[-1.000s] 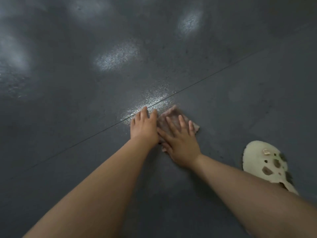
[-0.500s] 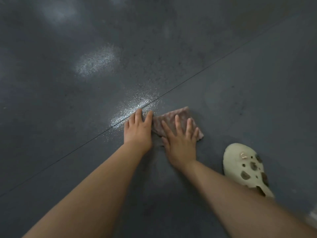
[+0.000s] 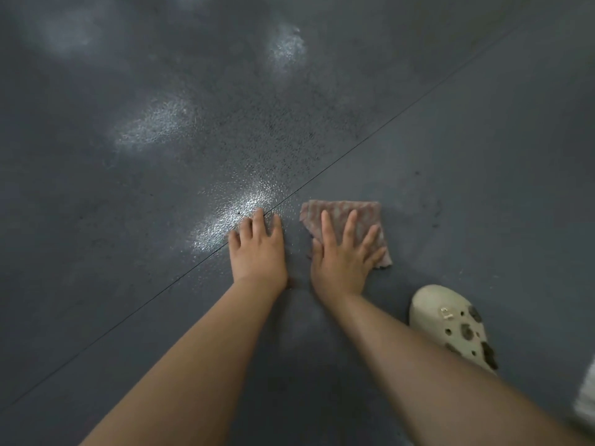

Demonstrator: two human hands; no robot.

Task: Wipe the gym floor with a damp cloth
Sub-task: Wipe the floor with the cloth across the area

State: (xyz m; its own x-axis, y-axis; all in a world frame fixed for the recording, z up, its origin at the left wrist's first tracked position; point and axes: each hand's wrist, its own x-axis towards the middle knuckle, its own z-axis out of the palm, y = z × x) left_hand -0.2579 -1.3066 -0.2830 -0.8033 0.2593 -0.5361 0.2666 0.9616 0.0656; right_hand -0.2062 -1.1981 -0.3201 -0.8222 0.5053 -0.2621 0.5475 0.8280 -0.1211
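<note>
A folded pinkish patterned cloth (image 3: 341, 214) lies flat on the dark grey gym floor (image 3: 467, 156). My right hand (image 3: 344, 255) presses down on it with straight, spread fingers and covers its near half. My left hand (image 3: 259, 249) rests flat on the bare floor just left of the cloth, a small gap apart from it, fingertips at a thin seam line (image 3: 386, 130) that runs diagonally across the floor. A wet, shiny patch (image 3: 231, 214) glistens right by my left fingers.
My foot in a cream clog (image 3: 450, 323) with dark charms stands on the floor to the lower right, close to my right forearm. More pale light reflections (image 3: 154, 123) show on the floor farther out. A pale blurred object (image 3: 587, 400) sits at the right edge.
My right hand has slid the cloth to the right, away from my left hand; a gap now separates them. My left hand has stayed at the seam line.
</note>
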